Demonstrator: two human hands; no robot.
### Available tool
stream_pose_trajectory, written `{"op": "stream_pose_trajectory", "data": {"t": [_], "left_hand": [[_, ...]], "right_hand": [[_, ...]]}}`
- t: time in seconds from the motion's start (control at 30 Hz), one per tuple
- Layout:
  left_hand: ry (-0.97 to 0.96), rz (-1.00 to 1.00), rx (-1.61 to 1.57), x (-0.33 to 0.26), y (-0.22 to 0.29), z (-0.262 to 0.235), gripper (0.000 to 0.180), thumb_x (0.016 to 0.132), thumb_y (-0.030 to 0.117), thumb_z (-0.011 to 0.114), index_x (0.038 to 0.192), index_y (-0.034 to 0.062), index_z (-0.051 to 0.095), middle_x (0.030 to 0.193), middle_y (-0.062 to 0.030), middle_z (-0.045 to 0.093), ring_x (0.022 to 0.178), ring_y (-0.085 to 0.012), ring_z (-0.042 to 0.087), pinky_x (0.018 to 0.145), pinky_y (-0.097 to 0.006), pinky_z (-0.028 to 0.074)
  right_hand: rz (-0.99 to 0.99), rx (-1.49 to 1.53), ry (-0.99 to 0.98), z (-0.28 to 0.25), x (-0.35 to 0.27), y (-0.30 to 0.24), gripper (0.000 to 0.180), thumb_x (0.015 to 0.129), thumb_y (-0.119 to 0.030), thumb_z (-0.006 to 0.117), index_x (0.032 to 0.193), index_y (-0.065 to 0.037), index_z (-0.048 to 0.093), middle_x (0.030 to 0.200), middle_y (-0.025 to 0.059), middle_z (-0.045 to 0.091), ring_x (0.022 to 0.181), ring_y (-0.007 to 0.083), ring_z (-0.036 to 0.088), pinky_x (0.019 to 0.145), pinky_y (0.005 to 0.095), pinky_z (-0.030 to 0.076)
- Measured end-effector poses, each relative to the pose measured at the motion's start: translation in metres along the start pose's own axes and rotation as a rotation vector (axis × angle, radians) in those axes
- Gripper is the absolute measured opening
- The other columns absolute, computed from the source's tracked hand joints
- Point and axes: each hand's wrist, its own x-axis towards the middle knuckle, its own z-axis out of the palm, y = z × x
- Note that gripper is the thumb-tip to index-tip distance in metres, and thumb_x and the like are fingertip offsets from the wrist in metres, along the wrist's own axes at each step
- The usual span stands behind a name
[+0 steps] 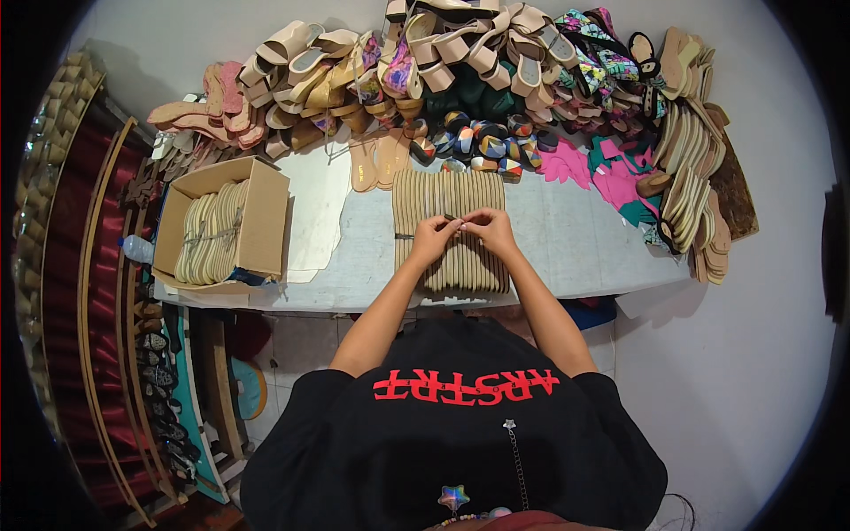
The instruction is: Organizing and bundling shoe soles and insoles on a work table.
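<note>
A wide row of beige shoe insoles [450,188] stands on edge at the table's front, packed tightly side by side. Around its left side runs a thin dark tie [405,236]. Over the middle of the row, my left hand [432,238] and my right hand [491,230] meet, fingertips pinched together. A short dark strip shows between them, apparently part of the tie; the fingers hide most of it. Both wrists hang over the near part of the row.
An open cardboard box [276,217] with tied insoles stands to the left, beside white sheets [320,212]. Two tan insoles [378,161] lie behind the row. Heaped shoes [310,66] line the wall; pink fabric scraps [567,164] and stacked soles [695,159] are at right.
</note>
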Motion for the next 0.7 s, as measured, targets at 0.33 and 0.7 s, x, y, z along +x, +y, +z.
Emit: {"op": "stream_pose_trajectory", "data": {"t": [0.33, 0.7], "left_hand": [[-0.114, -0.209, -0.069, 0.013, 0.005, -0.006, 0.018, 0.083, 0.016, 0.058, 0.080, -0.0013, 0.061, 0.069, -0.0048, 0.061, 0.061, -0.0088, 0.056, 0.055, -0.021, 0.044], [-0.084, -0.103, -0.168, 0.005, 0.002, -0.004, 0.013, 0.082, 0.011, 0.059, 0.086, -0.0007, 0.062, 0.072, -0.0029, 0.060, 0.063, -0.0075, 0.053, 0.058, -0.021, 0.043]], "right_hand": [[-0.397, -0.287, -0.096, -0.013, -0.020, -0.013, 0.038, 0.069, 0.005, 0.045, 0.100, -0.007, 0.064, 0.092, 0.0108, 0.058, 0.084, 0.0217, 0.057, 0.076, 0.0286, 0.044], [-0.203, -0.298, -0.139, -0.013, -0.005, -0.023, 0.016, 0.069, -0.001, 0.067, 0.085, -0.003, 0.068, 0.078, 0.0076, 0.063, 0.070, 0.0156, 0.059, 0.063, 0.0250, 0.047]]}}
